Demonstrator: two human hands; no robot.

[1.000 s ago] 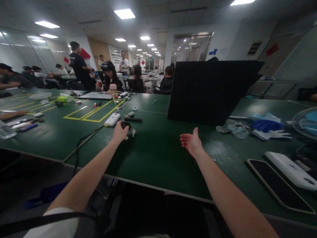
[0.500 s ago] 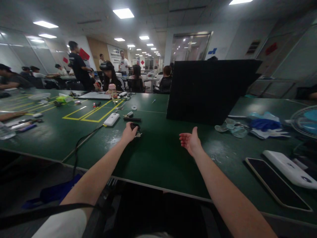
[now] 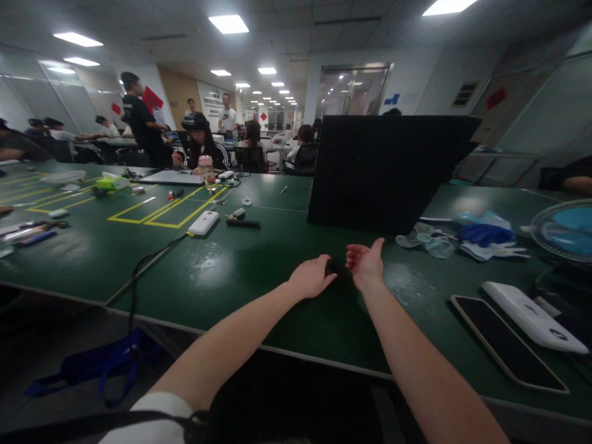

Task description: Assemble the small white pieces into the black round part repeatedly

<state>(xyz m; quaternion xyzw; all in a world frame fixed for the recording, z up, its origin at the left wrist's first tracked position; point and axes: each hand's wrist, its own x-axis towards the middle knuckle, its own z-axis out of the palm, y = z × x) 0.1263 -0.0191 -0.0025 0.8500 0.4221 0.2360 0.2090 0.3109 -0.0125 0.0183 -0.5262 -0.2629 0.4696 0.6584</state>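
My left hand [image 3: 313, 277] is closed around a small black object [image 3: 330, 267], held low over the green table [image 3: 259, 277]. Fingers cover most of that object, so its kind cannot be made out. Just to its right, my right hand [image 3: 367, 264] is open, thumb raised and fingers loosely curved, with nothing in it. A narrow gap separates the two hands. Beyond them stands a large black panel [image 3: 383, 172].
Left of my hands lie a black bar [image 3: 243, 223] and a white power bank [image 3: 204, 222] with a cable. On the right are a phone [image 3: 507, 342], another white device [image 3: 534, 316], blue-and-white gloves [image 3: 488, 233] and a round fan [image 3: 564, 228]. People sit and stand farther back.
My left hand has swept right with the black object, from near the black bar to beside my right hand. My right hand stays open, shifted slightly right.
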